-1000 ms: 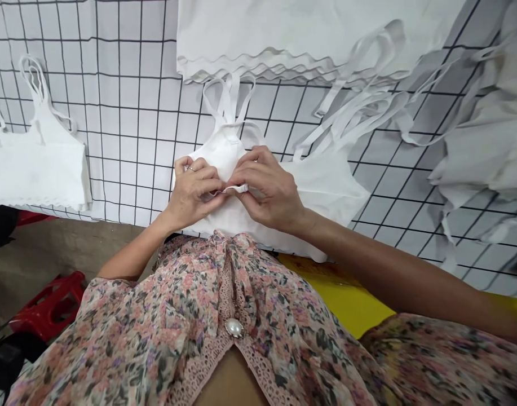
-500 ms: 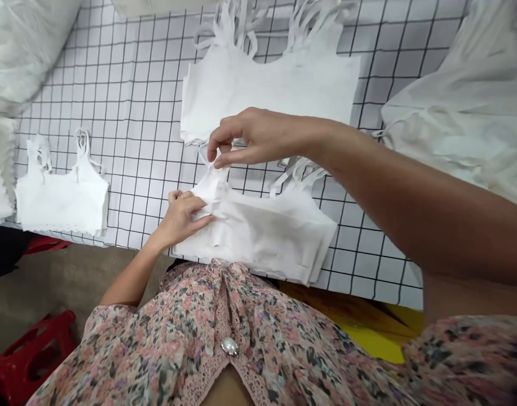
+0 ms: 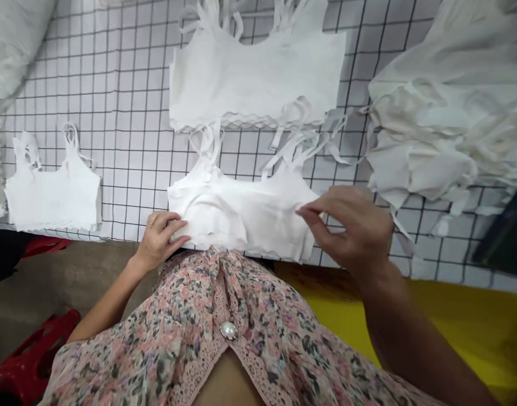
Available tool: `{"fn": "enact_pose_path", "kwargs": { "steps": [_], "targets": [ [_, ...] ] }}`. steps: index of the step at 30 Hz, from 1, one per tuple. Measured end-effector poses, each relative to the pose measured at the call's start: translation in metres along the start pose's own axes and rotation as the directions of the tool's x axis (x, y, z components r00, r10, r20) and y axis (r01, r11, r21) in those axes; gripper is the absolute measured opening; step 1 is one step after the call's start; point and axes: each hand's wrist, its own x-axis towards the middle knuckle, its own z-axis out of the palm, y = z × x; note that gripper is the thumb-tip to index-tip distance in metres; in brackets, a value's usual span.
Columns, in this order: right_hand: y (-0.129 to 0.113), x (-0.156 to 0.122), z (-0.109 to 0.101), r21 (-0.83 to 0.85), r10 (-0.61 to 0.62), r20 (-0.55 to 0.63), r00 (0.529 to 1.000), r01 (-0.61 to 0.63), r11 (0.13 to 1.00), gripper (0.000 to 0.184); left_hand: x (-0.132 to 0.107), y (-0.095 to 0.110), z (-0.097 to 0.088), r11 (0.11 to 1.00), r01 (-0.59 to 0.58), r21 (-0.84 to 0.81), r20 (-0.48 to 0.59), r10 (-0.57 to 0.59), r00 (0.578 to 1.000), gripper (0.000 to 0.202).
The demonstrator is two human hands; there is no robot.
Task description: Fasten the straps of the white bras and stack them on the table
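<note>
A stack of white bralettes (image 3: 262, 217) with thin straps lies at the table's front edge, its straps pointing away from me. My left hand (image 3: 162, 237) rests at the stack's left side, fingers stretched out over the fabric edge. At the right side, my right hand (image 3: 351, 228) has thumb and forefinger pinched together on the edge of the top bralette; it is slightly blurred. A curved crease shows in the left half of that bralette. Just behind lies a larger stack of white bralettes (image 3: 258, 73) with scalloped hems.
A smaller bralette stack (image 3: 55, 197) lies at the left on the checked tablecloth (image 3: 131, 113). Loose white garments (image 3: 431, 135) are heaped at the right, near a dark object (image 3: 506, 234). A plastic bag (image 3: 17, 45) stands far left; a red stool (image 3: 36, 358) is below.
My right hand has moved from the left strap to the bralette's right edge. My left hand has shifted outward to the left edge. The top bralette now lies flatter, and the view has shifted.
</note>
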Motion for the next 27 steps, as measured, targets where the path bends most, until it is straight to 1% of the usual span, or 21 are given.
{"fn": "enact_pose_path", "kwargs": {
  "steps": [1,3,5,7,9,12,14,16,17,18,20,21,22,23,25,27],
  "targets": [
    [-0.008,-0.024,-0.004,-0.025,0.024,0.037,0.999,-0.024,0.999,0.013,-0.004,-0.002,0.000,1.000,-0.008,-0.010,0.008,0.008,1.000,0.027],
    [-0.021,-0.061,-0.003,-0.122,0.090,0.108,0.990,-0.076,0.990,0.018,-0.005,-0.007,0.001,0.999,-0.017,-0.031,0.011,0.017,1.000,0.024],
    [-0.027,-0.083,0.006,-0.239,0.177,0.145,0.974,-0.139,0.961,0.020,0.000,-0.013,0.005,0.998,-0.030,-0.053,-0.006,0.030,1.000,0.017],
    [-0.026,-0.092,0.017,-0.296,0.243,0.145,0.959,-0.192,0.936,0.014,0.005,-0.017,0.009,0.997,-0.046,-0.063,-0.029,0.044,0.999,0.011],
    [-0.020,-0.096,0.022,-0.292,0.262,0.138,0.955,-0.213,0.932,0.016,0.009,-0.019,0.009,0.997,-0.058,-0.050,-0.027,0.057,0.998,0.009],
    [-0.012,-0.102,0.018,-0.277,0.242,0.109,0.964,-0.204,0.939,0.018,0.007,-0.018,0.002,0.998,-0.066,-0.021,0.049,0.067,0.997,0.009],
    [-0.013,-0.104,0.015,-0.299,0.230,0.050,0.972,-0.205,0.932,0.017,0.006,-0.014,-0.003,0.999,-0.053,0.010,0.096,0.052,0.994,0.008],
    [-0.021,-0.101,0.017,-0.336,0.222,-0.023,0.975,-0.216,0.917,0.010,0.007,-0.005,-0.004,0.998,-0.036,0.060,0.100,0.030,0.995,0.006],
    [-0.027,-0.097,0.021,-0.348,0.212,-0.044,0.976,-0.214,0.913,0.010,0.009,0.000,-0.001,0.996,-0.041,0.084,0.092,0.033,0.995,0.011],
    [-0.035,-0.092,0.028,-0.351,0.199,-0.043,0.979,-0.202,0.914,0.020,0.013,0.006,0.005,0.993,-0.055,0.102,0.089,0.046,0.995,0.020],
    [-0.050,-0.082,0.043,-0.335,0.169,0.033,0.985,-0.149,0.930,0.052,0.021,0.015,0.020,0.988,-0.087,0.128,0.116,0.072,0.991,0.042],
    [-0.056,-0.079,0.050,-0.322,0.156,0.090,0.984,-0.120,0.939,0.066,0.025,0.018,0.029,0.986,-0.075,0.151,0.142,0.053,0.988,0.054],
    [-0.060,-0.079,0.056,-0.312,0.152,0.142,0.978,-0.102,0.945,0.075,0.027,0.019,0.037,0.983,-0.044,0.177,0.162,0.015,0.987,0.065],
    [-0.061,-0.081,0.058,-0.311,0.166,0.183,0.969,-0.103,0.945,0.081,0.028,0.020,0.045,0.980,-0.003,0.198,0.171,-0.032,0.985,0.076],
    [-0.054,-0.093,0.055,-0.341,0.225,0.211,0.951,-0.144,0.929,0.086,0.025,0.018,0.054,0.972,0.079,0.220,0.160,-0.116,0.980,0.093],
    [-0.041,-0.107,0.041,-0.384,0.279,0.208,0.937,-0.184,0.905,0.086,0.019,0.015,0.057,0.969,0.125,0.215,0.139,-0.157,0.978,0.097]
  ]
}}
